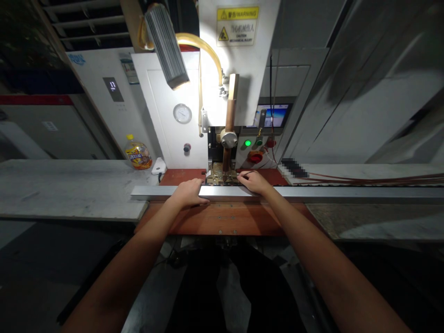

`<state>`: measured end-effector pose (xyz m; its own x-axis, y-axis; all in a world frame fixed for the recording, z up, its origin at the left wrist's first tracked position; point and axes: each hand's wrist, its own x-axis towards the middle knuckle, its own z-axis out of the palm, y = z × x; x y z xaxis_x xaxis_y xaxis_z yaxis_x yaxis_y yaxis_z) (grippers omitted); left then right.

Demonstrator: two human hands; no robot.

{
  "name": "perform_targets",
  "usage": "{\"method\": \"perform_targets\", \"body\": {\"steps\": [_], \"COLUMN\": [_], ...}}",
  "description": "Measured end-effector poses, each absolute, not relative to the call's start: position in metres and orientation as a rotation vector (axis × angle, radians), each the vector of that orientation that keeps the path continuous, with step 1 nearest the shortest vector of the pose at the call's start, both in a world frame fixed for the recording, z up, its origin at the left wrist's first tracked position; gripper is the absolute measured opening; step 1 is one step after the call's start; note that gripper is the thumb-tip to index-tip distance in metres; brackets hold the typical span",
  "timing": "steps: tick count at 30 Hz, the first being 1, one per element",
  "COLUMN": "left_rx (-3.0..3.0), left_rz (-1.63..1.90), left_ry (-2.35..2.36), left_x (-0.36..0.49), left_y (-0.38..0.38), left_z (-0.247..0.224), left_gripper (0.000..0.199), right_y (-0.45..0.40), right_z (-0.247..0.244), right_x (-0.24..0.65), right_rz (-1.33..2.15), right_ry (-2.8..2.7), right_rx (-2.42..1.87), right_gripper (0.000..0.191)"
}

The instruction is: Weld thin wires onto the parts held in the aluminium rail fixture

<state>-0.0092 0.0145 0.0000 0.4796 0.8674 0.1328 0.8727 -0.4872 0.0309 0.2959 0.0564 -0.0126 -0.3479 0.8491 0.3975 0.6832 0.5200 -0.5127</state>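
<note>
A long silvery metal bar (333, 194) lies crosswise on the reddish-brown work board (194, 221). My left hand (187, 193) is closed over the bar left of the middle, with fingers on its far side and the thumb at the front. Beyond the bar, my right hand (255, 181) reaches over to the small brass-coloured fixture (217, 175), its fingers pinched together. What they hold, if anything, is too small to make out. Between my hands, a copper electrode rod (226, 159) points down at the fixture from the white machine (239, 64).
On the left-hand table (69, 189) stand a drink bottle (138, 153) with a yellow cap and a white power socket (158, 166). A grey lamp (167, 46) hangs above. Red cables (364, 179) run along the right. A green button (247, 143) glows on the machine.
</note>
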Motion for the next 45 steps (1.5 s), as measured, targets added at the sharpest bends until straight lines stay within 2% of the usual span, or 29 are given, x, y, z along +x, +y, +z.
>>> {"method": "perform_targets", "body": {"steps": [4,11,45], "left_rx": [-2.619,-2.498,-2.499], "left_rz": [-0.194,-0.184,-0.181], "left_ry": [-1.593,-1.685,-1.731], "left_x": [-0.014,-0.029,-0.031], "left_y": [0.015,0.011,0.009], "left_z": [0.002,0.002,-0.005], "left_gripper": [0.071,0.082,0.082], "right_y": [0.055,0.056,0.048], "right_z": [-0.011,-0.012,-0.004], "right_x": [0.295,0.296,0.293], "right_rz": [0.322,0.322,0.3], "right_ry": [-2.133,-2.136,-2.186], "right_rx": [-1.251,-1.251,-1.316], "right_gripper": [0.027,0.027,0.028]}}
